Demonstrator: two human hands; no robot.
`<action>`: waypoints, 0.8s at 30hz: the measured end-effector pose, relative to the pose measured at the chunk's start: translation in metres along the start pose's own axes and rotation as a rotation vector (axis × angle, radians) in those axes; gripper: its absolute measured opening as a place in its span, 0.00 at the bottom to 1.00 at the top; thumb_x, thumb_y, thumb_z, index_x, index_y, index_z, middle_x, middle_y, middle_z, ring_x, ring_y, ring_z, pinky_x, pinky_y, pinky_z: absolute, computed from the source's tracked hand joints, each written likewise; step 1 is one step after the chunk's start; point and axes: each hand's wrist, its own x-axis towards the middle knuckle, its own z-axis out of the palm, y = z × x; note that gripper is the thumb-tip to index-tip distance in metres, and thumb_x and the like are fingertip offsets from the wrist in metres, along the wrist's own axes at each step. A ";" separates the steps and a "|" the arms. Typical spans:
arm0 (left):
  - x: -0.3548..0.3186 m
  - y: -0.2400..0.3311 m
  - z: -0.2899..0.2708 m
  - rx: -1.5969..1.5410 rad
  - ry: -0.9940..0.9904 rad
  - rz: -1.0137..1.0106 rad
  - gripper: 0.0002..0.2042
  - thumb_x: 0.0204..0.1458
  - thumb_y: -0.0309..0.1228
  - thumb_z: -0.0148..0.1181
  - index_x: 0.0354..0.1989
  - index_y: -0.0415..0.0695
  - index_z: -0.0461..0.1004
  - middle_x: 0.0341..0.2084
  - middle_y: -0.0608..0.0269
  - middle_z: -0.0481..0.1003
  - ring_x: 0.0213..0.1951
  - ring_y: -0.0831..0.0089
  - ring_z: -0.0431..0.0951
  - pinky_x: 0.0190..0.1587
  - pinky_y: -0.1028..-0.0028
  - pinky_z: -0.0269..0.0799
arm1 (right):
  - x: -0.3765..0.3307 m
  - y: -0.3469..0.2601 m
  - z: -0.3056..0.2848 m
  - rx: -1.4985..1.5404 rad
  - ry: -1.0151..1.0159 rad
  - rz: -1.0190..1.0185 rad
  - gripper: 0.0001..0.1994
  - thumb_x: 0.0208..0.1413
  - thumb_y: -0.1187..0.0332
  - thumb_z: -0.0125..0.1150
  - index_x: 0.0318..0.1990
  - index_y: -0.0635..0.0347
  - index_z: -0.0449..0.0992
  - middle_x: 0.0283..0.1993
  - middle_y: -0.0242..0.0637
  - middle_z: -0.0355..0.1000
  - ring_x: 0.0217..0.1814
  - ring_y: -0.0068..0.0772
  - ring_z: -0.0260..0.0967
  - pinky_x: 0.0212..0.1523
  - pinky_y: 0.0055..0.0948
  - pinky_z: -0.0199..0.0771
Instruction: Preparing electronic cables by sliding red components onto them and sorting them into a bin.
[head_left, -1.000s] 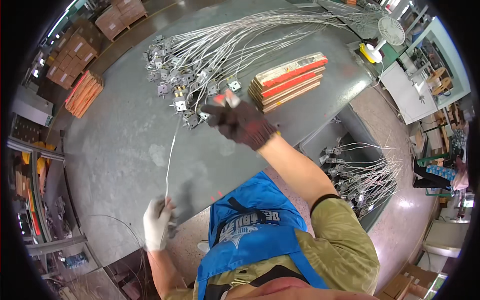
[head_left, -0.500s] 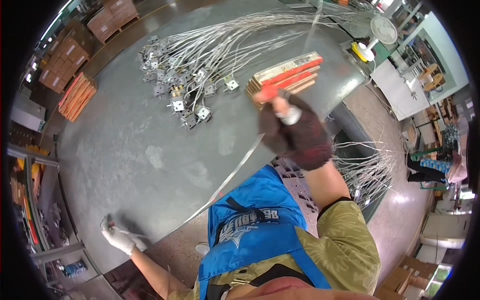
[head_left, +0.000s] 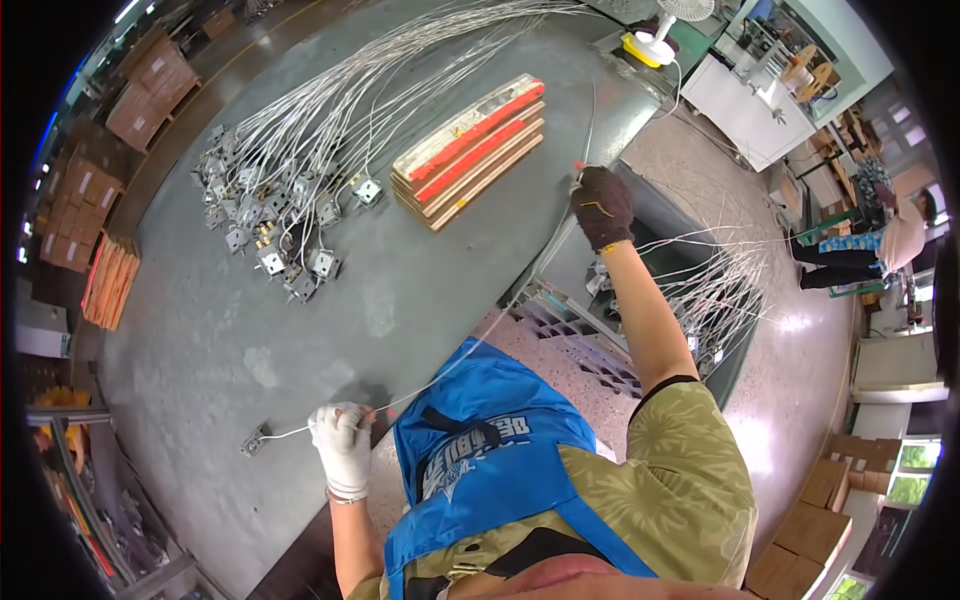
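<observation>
Thin silvery wire point(head_left: 470, 345) is stretching diagonally between both fists: white-gloved left hand point(head_left: 342, 445) is clenching its near end, dark-gloved right hand point(head_left: 601, 205) is gripping the far end.

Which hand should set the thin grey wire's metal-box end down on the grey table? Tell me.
Left, probably. The white-gloved left hand grips the thin grey wire right beside its small metal box end, which lies at the grey table. The dark-gloved right hand holds the far end, raised.

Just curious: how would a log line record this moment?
left hand: grips thin grey cable | right hand: holds cable raised | grey table
</observation>
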 end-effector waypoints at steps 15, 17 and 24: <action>0.010 0.019 0.044 0.203 0.057 -0.219 0.06 0.48 0.27 0.66 0.32 0.44 0.75 0.30 0.61 0.74 0.35 0.58 0.72 0.40 0.61 0.69 | 0.045 0.016 0.019 -0.416 -0.118 0.031 0.21 0.56 0.45 0.54 0.31 0.54 0.82 0.41 0.34 0.73 0.48 0.37 0.71 0.46 0.39 0.64; 0.012 0.022 0.046 0.217 0.046 -0.225 0.06 0.47 0.25 0.65 0.32 0.44 0.75 0.30 0.61 0.74 0.35 0.58 0.72 0.40 0.62 0.69 | 0.048 0.025 0.024 -0.422 -0.050 0.006 0.20 0.57 0.46 0.54 0.30 0.52 0.82 0.41 0.32 0.75 0.49 0.36 0.72 0.46 0.38 0.64; 0.017 0.026 0.042 0.146 0.038 -0.187 0.09 0.44 0.21 0.64 0.35 0.44 0.76 0.30 0.61 0.74 0.35 0.58 0.72 0.39 0.62 0.69 | 0.068 0.038 0.020 -0.423 -0.153 0.028 0.19 0.58 0.48 0.53 0.33 0.50 0.83 0.43 0.31 0.76 0.50 0.33 0.72 0.46 0.40 0.68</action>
